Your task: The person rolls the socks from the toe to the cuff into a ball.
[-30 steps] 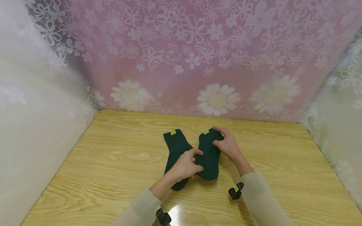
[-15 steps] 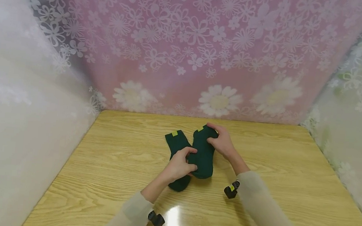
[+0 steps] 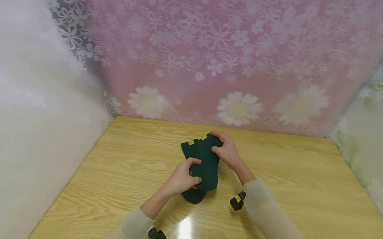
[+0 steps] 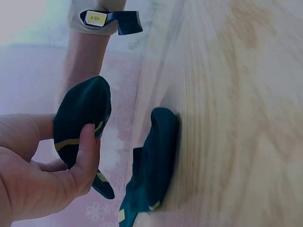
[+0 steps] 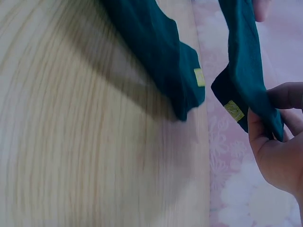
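Two dark green socks with yellow tabs are in view. One sock point(image 3: 208, 166) is lifted off the table and overlaps the other in the head view. My left hand point(image 3: 182, 176) pinches its near side between thumb and fingers, also plain in the left wrist view. The right hand point(image 3: 228, 151) pinches the far, cuff end, as the right wrist view shows. Beneath, the second sock point(image 3: 194, 196) lies on the table, partly hidden by the held one; in the left wrist view this lower sock point(image 4: 158, 161) is apart from the hands.
The wood-grain table point(image 3: 133, 160) runs back to a pink flowered curtain point(image 3: 196, 59). Pale curtains stand at the left point(image 3: 42, 102) and right. A black camera point(image 3: 157, 237) sits at the left wrist, another camera point(image 3: 237, 200) at the right.
Both hands have carried the held sock leftward, from beside the other sock to a place over it. The lower sock is now more covered. The view has shifted slightly.
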